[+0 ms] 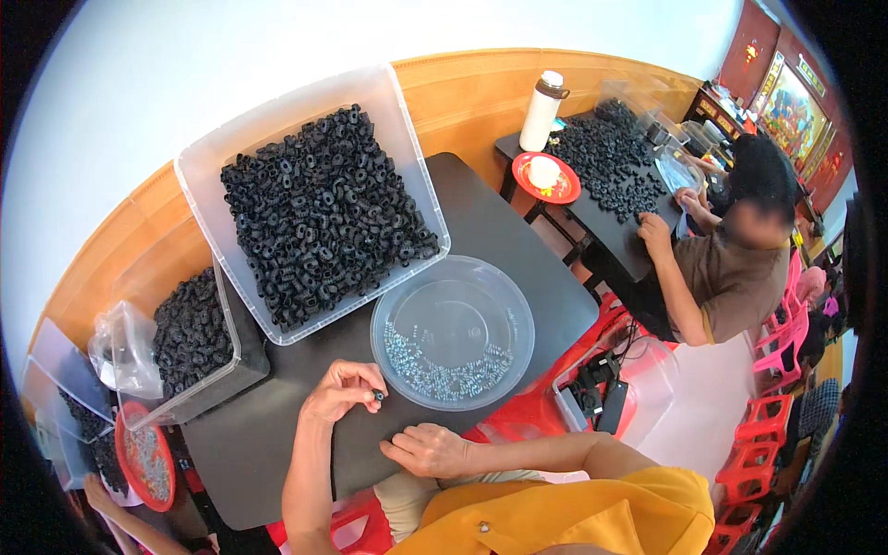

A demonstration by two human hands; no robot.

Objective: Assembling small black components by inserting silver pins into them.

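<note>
My left hand (344, 392) is closed in a pinch over the dark table (277, 435), holding a small black plastic part (377, 395) at its fingertips. To its right, close to the table's near edge, my right hand (427, 450) has its fingers curled in; whatever they may hold is hidden. Just beyond both hands sits a round clear plastic tub (453, 305), with many small pale, shiny pieces (444, 377) gathered along its near side. A large translucent bin (205, 199) behind the left hand is heaped with black plastic parts (324, 213) like the one I pinch.
Left of the table, another clear bin (242, 319) holds black parts, beside a plastic bag (125, 347) and a red basin (166, 467). At right, a person (740, 268) handles parts at a second table with a white bottle (543, 111) and red plate (562, 190).
</note>
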